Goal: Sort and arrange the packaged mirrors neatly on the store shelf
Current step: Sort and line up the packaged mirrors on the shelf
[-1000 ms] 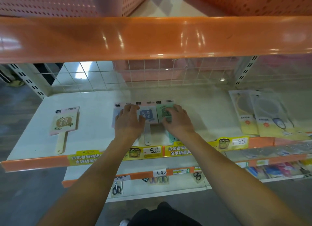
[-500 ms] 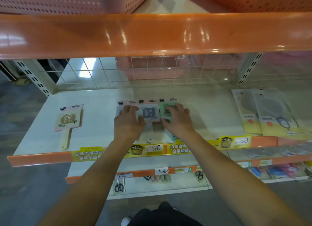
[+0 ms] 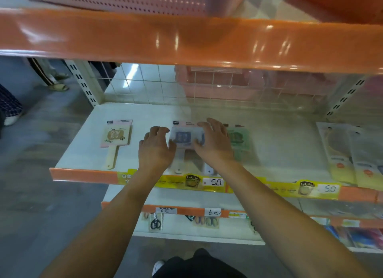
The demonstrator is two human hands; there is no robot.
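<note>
Both bare forearms extend forward from the bottom edge of the view and converge toward the middle of the shelf (image 3: 87,153), near its front edge. The left hand (image 3: 155,151) lies palm down, fingers bent and spread slightly, fingertips (image 3: 159,130) pointing toward the back edge, thumb angled inward toward the right hand. The right hand (image 3: 213,142) lies palm down just beside it, fingers extended and fanned, reaching slightly farther toward the back edge than the left. The two hands are close but apart. Both wrists are straight, in line with the forearms.
</note>
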